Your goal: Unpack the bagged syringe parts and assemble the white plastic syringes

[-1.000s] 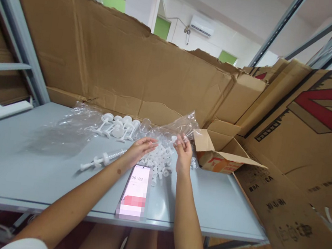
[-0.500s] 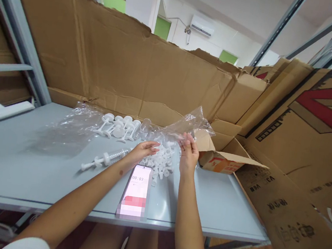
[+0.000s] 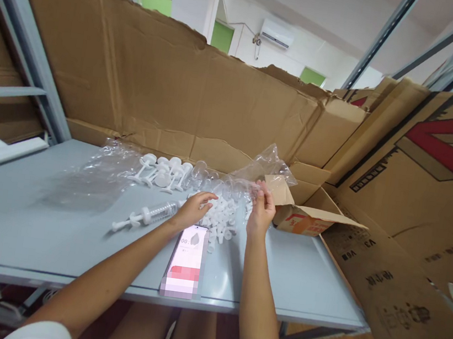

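Note:
My left hand (image 3: 196,208) hovers at the left edge of a pile of small white plastic nozzle-like pieces (image 3: 222,219), its fingers stretched out and holding nothing visible. To the right of the pile, my right hand (image 3: 261,210) has its fingers bent against a clear plastic bag (image 3: 266,166), pinching its edge. Left of my left hand lies a large clear syringe (image 3: 147,216) with a white plunger. Behind it, several white plungers (image 3: 162,176) sit in a heap. Clear barrels (image 3: 198,174) lie beside them, partly under the bag.
A phone (image 3: 185,261) with a timer on its screen lies near the grey table's (image 3: 74,249) front edge. An open cardboard box (image 3: 301,221) stands at right. Another clear bag (image 3: 100,175) is flat at left. Tall cardboard (image 3: 158,83) walls the back.
My right hand has shifted slightly right, towards the box, along with the edge of the bag. My left hand stays almost in place, its fingers a little changed.

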`<state>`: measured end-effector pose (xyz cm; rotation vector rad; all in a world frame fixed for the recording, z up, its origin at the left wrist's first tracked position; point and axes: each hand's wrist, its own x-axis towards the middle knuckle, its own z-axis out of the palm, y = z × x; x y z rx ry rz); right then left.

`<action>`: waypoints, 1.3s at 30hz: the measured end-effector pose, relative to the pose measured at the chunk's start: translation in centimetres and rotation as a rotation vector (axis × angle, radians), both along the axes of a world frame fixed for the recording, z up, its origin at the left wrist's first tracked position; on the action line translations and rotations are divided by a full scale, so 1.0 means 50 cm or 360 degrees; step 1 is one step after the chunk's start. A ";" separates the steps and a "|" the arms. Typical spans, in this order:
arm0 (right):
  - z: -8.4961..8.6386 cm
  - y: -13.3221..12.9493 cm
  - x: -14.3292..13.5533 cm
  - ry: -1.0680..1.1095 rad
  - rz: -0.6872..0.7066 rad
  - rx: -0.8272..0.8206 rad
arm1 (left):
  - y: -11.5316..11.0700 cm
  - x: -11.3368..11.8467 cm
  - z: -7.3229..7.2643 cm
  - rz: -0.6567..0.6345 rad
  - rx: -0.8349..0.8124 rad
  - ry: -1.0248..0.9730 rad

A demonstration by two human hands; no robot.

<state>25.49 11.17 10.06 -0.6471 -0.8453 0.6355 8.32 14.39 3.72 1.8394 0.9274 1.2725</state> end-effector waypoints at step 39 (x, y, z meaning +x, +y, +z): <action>-0.011 0.020 0.050 0.0272 -0.0411 -0.0172 | 0.024 -0.012 0.055 0.0308 0.0391 0.0622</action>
